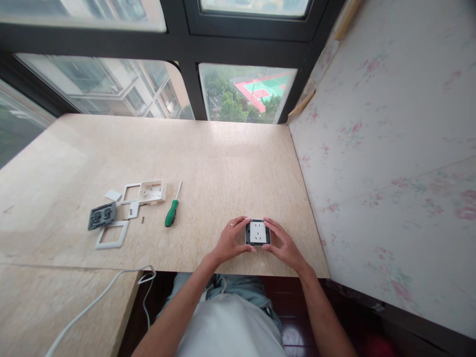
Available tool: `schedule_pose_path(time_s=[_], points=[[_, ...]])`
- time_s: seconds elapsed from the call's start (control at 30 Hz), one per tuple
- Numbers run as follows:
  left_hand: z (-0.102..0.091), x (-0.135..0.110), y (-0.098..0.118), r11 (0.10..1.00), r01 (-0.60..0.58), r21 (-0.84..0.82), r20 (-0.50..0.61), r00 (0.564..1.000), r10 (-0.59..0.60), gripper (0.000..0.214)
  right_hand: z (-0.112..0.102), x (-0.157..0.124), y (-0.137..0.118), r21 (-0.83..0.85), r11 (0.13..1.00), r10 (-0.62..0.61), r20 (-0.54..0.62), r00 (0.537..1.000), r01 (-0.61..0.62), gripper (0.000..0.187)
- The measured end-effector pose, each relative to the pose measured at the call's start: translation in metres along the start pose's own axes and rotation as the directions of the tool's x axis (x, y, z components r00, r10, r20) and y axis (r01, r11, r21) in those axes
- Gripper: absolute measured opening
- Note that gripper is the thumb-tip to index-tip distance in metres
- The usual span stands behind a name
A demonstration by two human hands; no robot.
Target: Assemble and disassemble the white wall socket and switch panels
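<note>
A square wall socket with a white face and dark frame lies near the front edge of the marble counter. My left hand grips its left side, fingers curled round the edge, a ring on one finger. Gripping the socket's right side in the same way is my right hand. Both hands hold it flat on the counter.
To the left lie a green-handled screwdriver, a white mounting box, a white frame, a dark socket module and small white pieces. A white cable runs over the lower counter. A floral wall closes the right side; windows stand behind.
</note>
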State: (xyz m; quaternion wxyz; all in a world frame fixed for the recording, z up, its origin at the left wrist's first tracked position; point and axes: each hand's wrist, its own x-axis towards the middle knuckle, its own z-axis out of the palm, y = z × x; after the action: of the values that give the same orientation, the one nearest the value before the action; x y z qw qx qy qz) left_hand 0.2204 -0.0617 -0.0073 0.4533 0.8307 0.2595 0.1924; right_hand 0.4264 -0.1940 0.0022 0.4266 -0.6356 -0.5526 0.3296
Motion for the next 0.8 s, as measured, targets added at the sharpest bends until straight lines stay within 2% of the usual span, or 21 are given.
schedule_pose_path(time_s=[0.2, 0.6, 0.8], points=[[0.0004, -0.0004, 0.0028, 1.0, 0.004, 0.024, -0.001, 1.0, -0.004, 0.075, 0.0, -0.0012, 0.001, 0.012, 1.0, 0.002, 0.013, 1.0, -0.002, 0.061], [-0.0021, 0.0015, 0.0055, 0.998, -0.012, 0.07, 0.017, 1.0, 0.011, 0.074, -0.0035, -0.0014, 0.0042, -0.059, 0.998, 0.0, 0.09, 0.996, 0.005, 0.056], [-0.0038, 0.0009, 0.0053, 0.999, -0.024, 0.045, 0.014, 1.0, 0.023, 0.076, 0.0005, -0.0028, 0.0051, 0.0, 1.0, 0.018, 0.078, 0.997, -0.018, 0.056]])
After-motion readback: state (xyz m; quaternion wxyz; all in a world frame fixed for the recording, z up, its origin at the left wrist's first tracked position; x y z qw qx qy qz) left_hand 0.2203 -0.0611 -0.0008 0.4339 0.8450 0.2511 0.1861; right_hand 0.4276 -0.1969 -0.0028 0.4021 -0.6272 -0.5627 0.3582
